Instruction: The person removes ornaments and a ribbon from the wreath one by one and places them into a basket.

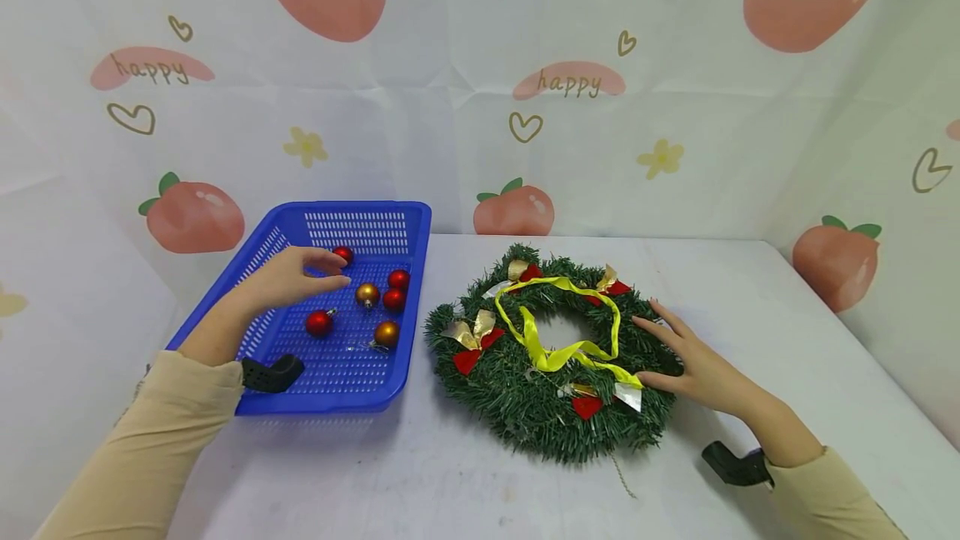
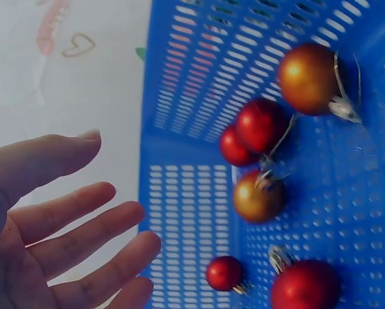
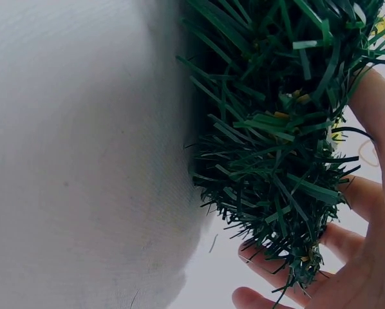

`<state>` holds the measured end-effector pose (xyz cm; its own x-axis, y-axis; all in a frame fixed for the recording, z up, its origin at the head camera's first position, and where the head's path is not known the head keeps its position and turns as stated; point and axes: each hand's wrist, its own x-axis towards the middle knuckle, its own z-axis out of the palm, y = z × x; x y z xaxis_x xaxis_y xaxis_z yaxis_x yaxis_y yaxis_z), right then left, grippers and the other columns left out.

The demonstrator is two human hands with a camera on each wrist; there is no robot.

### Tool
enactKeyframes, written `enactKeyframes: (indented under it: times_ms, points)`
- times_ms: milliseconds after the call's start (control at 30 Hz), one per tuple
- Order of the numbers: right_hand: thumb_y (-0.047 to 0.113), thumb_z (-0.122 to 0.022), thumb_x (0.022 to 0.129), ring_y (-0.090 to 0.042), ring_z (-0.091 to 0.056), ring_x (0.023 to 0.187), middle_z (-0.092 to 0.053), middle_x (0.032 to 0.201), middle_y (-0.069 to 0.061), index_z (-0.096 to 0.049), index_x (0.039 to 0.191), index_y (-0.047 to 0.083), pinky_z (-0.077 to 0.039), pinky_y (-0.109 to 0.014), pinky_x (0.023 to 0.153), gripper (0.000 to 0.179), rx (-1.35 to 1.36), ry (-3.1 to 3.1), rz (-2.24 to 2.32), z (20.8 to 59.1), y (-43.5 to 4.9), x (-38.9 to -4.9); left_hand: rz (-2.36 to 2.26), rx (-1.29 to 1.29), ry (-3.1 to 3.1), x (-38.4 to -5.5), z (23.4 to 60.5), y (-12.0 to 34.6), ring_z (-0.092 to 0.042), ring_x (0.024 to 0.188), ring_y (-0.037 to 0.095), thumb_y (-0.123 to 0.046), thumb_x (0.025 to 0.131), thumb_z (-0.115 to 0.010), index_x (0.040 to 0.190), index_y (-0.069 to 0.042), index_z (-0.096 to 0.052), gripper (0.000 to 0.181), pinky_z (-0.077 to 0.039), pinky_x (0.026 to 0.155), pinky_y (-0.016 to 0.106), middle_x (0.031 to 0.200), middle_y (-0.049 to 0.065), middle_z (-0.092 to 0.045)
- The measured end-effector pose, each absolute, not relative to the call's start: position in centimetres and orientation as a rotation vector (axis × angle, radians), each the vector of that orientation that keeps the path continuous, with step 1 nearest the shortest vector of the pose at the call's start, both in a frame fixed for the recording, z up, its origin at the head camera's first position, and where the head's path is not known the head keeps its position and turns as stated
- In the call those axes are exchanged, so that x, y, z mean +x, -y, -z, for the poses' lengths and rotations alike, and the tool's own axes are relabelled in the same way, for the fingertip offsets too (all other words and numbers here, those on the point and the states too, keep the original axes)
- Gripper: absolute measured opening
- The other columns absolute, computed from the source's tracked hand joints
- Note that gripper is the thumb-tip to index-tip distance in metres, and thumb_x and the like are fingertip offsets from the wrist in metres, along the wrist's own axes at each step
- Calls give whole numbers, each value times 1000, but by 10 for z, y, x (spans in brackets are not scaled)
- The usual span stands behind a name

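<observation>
My left hand [image 1: 303,275] hovers over the blue plastic basket [image 1: 322,402], fingers spread and holding nothing. Inside lie several Christmas baubles, among them a red bauble [image 1: 318,323], a gold bauble [image 1: 367,295] and another gold bauble [image 2: 308,78] with a string loop. At the right side of a green Christmas wreath [image 1: 517,407], my right hand [image 1: 697,369] rests with fingers extended along the outer edge. Its thumb lies by the end of a yellow ribbon [image 1: 551,361], which loops loosely over the wreath. Red and gold bows [image 1: 476,338] decorate the greenery.
Both the basket and the wreath stand on a white-covered table [image 1: 480,490]. A printed curtain [image 1: 450,132] with peaches and hearts hangs behind it. From the wreath's front edge a thin cord [image 1: 622,476] trails onto the table.
</observation>
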<state>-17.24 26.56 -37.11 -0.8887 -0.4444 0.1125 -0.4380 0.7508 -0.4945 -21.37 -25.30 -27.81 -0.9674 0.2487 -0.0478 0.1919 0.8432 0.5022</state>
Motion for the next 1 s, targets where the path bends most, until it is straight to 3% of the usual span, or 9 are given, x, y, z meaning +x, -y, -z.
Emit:
enactKeyframes:
  times_ms: [467, 633, 1000]
  points:
    - [31, -69, 84, -55, -25, 131, -11, 152, -26, -32, 144, 8, -35, -71, 90, 74, -734, -2921, 825, 369, -265, -172, -948, 610, -2856, -199, 247, 193, -65, 101, 29, -26, 89, -63, 119, -8, -62, 35, -53, 87, 43, 114, 13, -67]
    - [30, -69, 84, -55, -26, 130, -12, 152, -25, -33, 144, 8, -34, -71, 90, 74, -741, -2924, 823, 369, -265, -172, -1014, 729, -2777, -197, 246, 166, -68, 94, 21, -22, 88, -64, 116, -8, -63, 31, -55, 83, 37, 112, 10, -68]
    - [29, -69, 84, -56, -25, 130, -13, 151, -28, -33, 143, 7, -35, -71, 90, 73, -752, -2928, 820, 371, -265, -172, -1104, 953, -2589, -195, 255, 112, -68, 94, 20, -18, 88, -64, 112, -6, -65, 27, -54, 87, 33, 109, 11, -68]
